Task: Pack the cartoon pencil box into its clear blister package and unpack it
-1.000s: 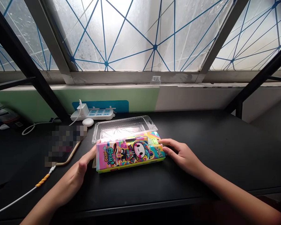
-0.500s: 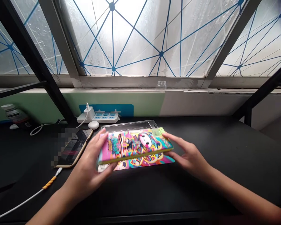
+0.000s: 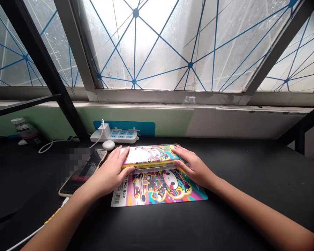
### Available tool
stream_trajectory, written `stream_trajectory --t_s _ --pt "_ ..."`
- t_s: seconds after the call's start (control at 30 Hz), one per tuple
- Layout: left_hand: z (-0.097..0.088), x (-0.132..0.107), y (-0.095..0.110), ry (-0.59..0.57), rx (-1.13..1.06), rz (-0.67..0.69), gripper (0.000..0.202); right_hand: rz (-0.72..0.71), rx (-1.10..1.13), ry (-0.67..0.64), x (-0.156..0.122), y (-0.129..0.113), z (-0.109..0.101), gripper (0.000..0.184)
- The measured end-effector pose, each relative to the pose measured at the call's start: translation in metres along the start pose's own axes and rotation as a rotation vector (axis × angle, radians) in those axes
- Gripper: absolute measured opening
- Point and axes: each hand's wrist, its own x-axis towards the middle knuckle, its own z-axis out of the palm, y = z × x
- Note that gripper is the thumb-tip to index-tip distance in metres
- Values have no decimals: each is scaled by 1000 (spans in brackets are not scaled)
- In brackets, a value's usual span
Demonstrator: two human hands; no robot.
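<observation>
A colourful cartoon pencil box [image 3: 153,153] lies level between my hands, its near side yellow, its top partly washed out by glare. It sits in or on a clear plastic tray [image 3: 157,169], whose near rim shows below it; how deep it sits I cannot tell. My left hand [image 3: 113,170] grips the left end, fingers on top and thumb along the near side. At the right end my right hand [image 3: 192,165] holds likewise. In front lies a printed backing card [image 3: 159,188] marked PENCIL BOX, flat on the black desk and partly covered by the tray.
A phone [image 3: 86,170] with a white cable [image 3: 28,237] near it lies left of my left hand. Behind stand a white power strip [image 3: 122,136], a round white case [image 3: 108,145] and a bottle [image 3: 26,130]. Black frame bars [image 3: 42,62] rise on both sides before the window.
Both hands have lowered the pencil box from a tilted, raised position onto the clear tray at the back. More of the backing card shows now. The view has shifted slightly.
</observation>
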Motion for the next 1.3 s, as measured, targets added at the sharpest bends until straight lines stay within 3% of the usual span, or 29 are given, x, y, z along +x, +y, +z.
stream_trajectory --t_s 0.13,0.23,0.3,0.4,0.53,0.6,0.7,0.8,1.07,1.3 --pt "-4 2 7 -74 84 -50 70 -84 -221 -6 -1 -5 -5 43" --pt "-1 7 24 41 183 -3 62 -248 -301 116 -6 -23 -8 35" --pt "5 11 39 89 222 67 64 -383 -246 111 -12 -42 -6 30" --pt "17 21 59 0 249 190 66 -484 -110 -140 -25 -69 4 40" --pt "27 37 63 -115 279 205 63 -314 -14 -527 -33 -88 11 88" --pt "29 42 58 -72 292 194 62 -252 19 -591 -33 -89 6 91" --pt "27 44 49 -33 303 169 62 -238 68 -563 -33 -87 -5 66" --pt "24 41 42 -64 287 150 60 -184 66 -474 -34 -84 -9 42" --pt "20 38 38 -70 265 170 57 15 -243 -263 -27 -70 5 41" --pt "14 40 38 -74 165 182 56 83 -153 -246 -32 -82 -2 33"
